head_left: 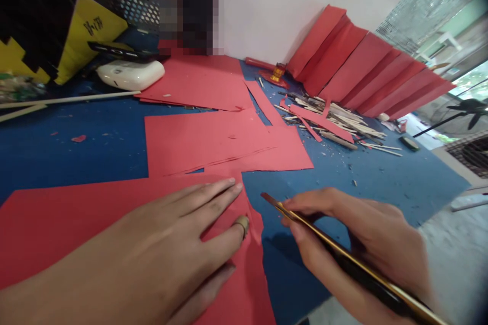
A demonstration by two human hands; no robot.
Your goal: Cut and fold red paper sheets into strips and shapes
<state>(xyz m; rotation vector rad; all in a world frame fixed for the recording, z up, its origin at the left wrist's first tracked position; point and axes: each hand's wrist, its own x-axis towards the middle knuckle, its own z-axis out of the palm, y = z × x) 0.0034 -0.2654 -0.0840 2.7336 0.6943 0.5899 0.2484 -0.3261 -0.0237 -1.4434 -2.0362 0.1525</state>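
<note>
My left hand (160, 249) lies flat with fingers stretched out on a large red paper sheet (57, 223) at the near left, pressing it onto the blue table (76, 147). A small tan piece sits at one fingertip. My right hand (358, 244) is closed round a long thin gold-edged blade or stick (343, 254). Its tip points up-left toward the torn right edge of the red sheet, just beside my left fingertips. Another red sheet (213, 142) with a long cut lies just beyond my hands.
More red sheets (198, 81) lie farther back, and folded red panels (366, 71) lean against the white wall. A pile of thin wooden sticks (343, 122) and shavings sits at the right. A white device (129, 73), yellow card and black mesh basket stand at the back left.
</note>
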